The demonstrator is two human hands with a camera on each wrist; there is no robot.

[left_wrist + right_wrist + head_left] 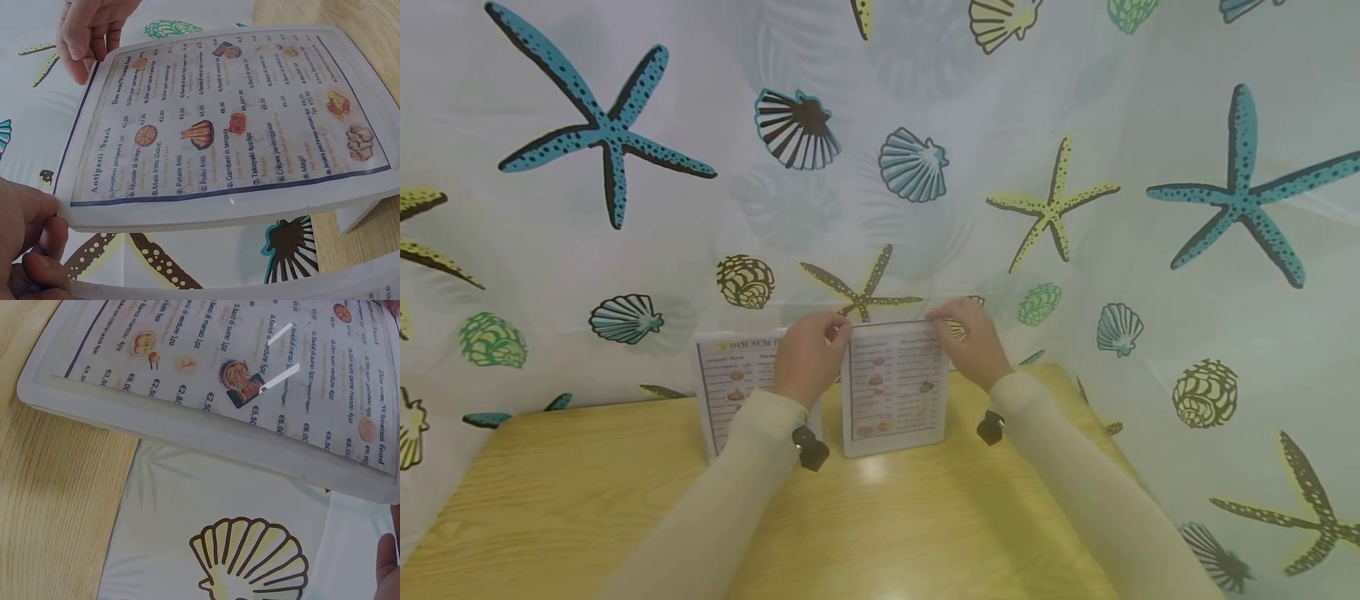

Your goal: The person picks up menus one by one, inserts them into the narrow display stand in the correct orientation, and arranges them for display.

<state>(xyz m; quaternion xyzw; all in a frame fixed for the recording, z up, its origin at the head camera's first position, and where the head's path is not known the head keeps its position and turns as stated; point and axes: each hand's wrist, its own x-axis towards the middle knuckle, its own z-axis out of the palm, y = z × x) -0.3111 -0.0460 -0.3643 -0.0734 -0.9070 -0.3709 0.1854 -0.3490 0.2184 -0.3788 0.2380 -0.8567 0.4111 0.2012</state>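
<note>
A printed menu [898, 387] in a white-edged stand is upright on the wooden table, its lower edge near the tabletop. My left hand [808, 354] pinches its top left corner with curled fingers. At the top right corner, my right hand [973, 342] grips the same menu between thumb and fingers. The left wrist view shows the menu face [206, 125] with prices and food pictures, a dark line along its top edge and my left fingers [47, 269] at the corner. The right wrist view shows its side edge [187, 437]; only a bit of my right hand [386, 559] appears there.
A second menu stand [718, 400] stands to the left, partly hidden behind my left hand and forearm. The wooden table [587, 500] reaches back to a white curtain [865, 208] printed with shells and starfish, which also runs along the right side.
</note>
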